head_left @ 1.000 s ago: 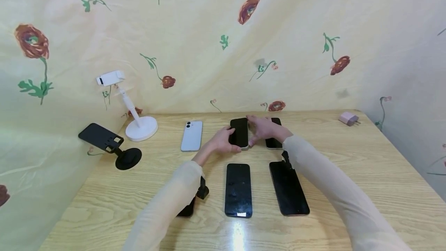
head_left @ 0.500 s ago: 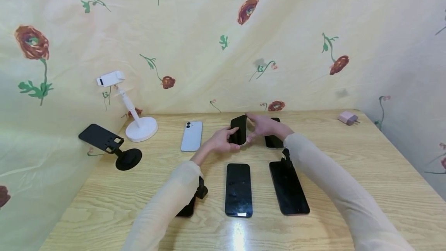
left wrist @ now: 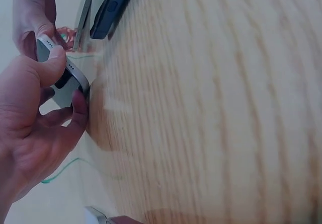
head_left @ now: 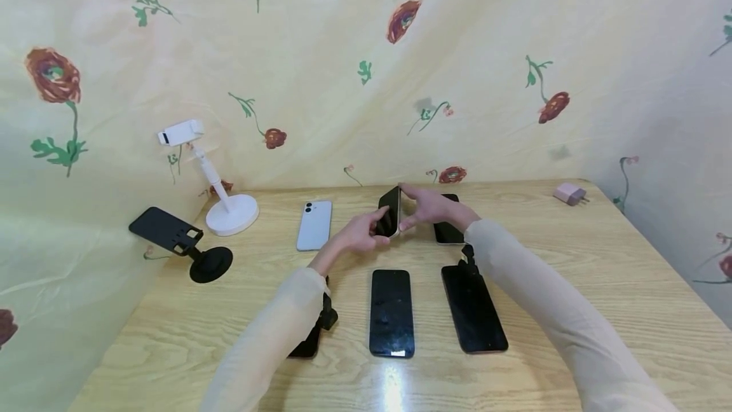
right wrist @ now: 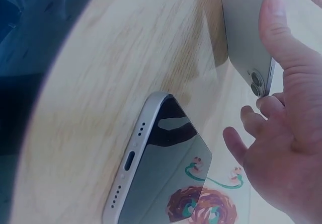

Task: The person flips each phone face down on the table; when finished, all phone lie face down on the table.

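Note:
At the back of the table, a smartphone [head_left: 390, 213] with a dark screen and pale frame is tilted up sideways, its right edge raised. My left hand [head_left: 360, 232] grips its near left corner; in the left wrist view, the thumb [left wrist: 54, 65] lies across the end with the speaker holes. My right hand [head_left: 427, 205] spans the raised edge between thumb and fingers. The right wrist view shows the phone's pale back [right wrist: 246, 27] with two camera lenses, and the right thumb [right wrist: 276, 30] against its edge. Beside the right hand lies another dark-screened phone [head_left: 448, 233].
A pale phone [head_left: 314, 226] lies face down at left. Nearer lie two dark phones, one central [head_left: 391, 313], one right [head_left: 473, 310]; another [head_left: 305, 343] is partly under the left sleeve. A white stand [head_left: 231, 215], black stand [head_left: 210, 264] and pink charger plug [head_left: 569, 194] stand farther out.
The smartphone between my hands has gone from lying nearly flat to tilted, its right edge rising. Both hands have shifted slightly left with it. The other phones stay put.

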The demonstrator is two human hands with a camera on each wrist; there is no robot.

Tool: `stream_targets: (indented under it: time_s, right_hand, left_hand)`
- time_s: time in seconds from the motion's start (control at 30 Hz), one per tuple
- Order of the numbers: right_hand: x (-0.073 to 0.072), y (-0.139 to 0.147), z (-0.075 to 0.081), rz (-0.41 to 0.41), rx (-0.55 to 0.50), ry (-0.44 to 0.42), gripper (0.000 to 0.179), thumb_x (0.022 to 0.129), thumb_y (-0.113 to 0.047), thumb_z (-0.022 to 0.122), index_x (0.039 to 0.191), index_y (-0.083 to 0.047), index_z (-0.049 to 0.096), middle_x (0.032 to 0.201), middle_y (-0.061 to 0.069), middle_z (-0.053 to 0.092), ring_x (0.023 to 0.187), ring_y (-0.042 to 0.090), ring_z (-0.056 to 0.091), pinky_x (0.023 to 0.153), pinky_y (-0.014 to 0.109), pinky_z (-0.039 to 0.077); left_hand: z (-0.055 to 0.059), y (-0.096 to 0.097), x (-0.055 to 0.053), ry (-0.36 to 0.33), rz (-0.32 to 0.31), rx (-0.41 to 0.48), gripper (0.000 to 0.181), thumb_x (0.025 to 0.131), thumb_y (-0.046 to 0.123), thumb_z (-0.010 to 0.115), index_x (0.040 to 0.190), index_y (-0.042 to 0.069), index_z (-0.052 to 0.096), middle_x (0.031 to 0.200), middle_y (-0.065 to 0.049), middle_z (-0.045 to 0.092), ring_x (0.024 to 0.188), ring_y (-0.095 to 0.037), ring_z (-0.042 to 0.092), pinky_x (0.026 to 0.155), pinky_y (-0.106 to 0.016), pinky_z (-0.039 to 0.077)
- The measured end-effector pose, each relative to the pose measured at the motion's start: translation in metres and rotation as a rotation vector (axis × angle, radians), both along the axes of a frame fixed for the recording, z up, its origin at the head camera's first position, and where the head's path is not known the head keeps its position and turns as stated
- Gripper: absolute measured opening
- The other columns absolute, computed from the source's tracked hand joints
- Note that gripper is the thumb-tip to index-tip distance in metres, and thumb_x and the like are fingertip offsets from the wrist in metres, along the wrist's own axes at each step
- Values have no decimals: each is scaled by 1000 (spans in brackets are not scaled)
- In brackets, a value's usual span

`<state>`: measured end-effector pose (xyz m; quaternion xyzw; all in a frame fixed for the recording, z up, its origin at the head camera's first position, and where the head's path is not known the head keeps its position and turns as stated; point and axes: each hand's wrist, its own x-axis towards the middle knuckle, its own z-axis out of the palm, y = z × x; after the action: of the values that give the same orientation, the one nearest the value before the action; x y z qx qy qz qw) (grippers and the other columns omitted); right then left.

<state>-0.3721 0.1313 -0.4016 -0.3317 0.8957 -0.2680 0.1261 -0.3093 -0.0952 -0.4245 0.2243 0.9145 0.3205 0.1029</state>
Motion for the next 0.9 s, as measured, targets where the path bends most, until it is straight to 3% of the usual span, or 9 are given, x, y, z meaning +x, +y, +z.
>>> stream_targets:
  time_s: [0.07,0.2,0.33,0.43,0.7,0.9]
  right_hand:
    - [0,-1,0,1,-13,-6,117,78,-37,87,157,7,12,160,27,17,143,45,23,112,55,26]
    - [2,-3,-1,3,-42,-12,115,78,-35,87,156,7,14,159,27,19,143,46,24,112,55,26]
    - [3,-6,1,2,-65,-13,112,79,-34,86,157,6,16,159,27,21,143,45,25,112,54,27]
    - [3,-7,3,-4,-69,-12,110,80,-34,86,157,5,16,159,27,21,143,44,24,112,54,27]
    - [4,-14,3,-2,-69,-17,108,83,-33,84,157,4,16,159,26,21,143,42,25,113,52,27]
    - [5,-21,6,0,-53,-1,102,85,-35,81,158,-1,19,158,22,24,143,39,28,112,51,28]
  left_hand:
    - [0,-1,1,2,-10,4,82,94,17,71,160,12,23,127,-25,59,106,-27,56,97,-40,45]
    - [-1,-2,1,19,-31,5,81,95,15,70,160,13,23,138,-23,54,105,-24,54,97,-37,43]
    - [-2,-4,1,9,-40,33,79,96,13,68,161,13,23,118,-21,60,93,-21,52,87,-34,44]
    - [-3,-5,1,-4,-41,77,78,96,11,67,160,13,22,109,-18,60,94,-20,54,87,-32,45]
    - [-5,-11,1,-35,-38,141,77,97,10,66,160,12,22,143,-22,50,123,-28,55,102,-37,44]
    - [-3,-15,3,-66,-34,195,77,97,8,65,160,8,20,148,-23,45,128,-31,52,105,-40,41]
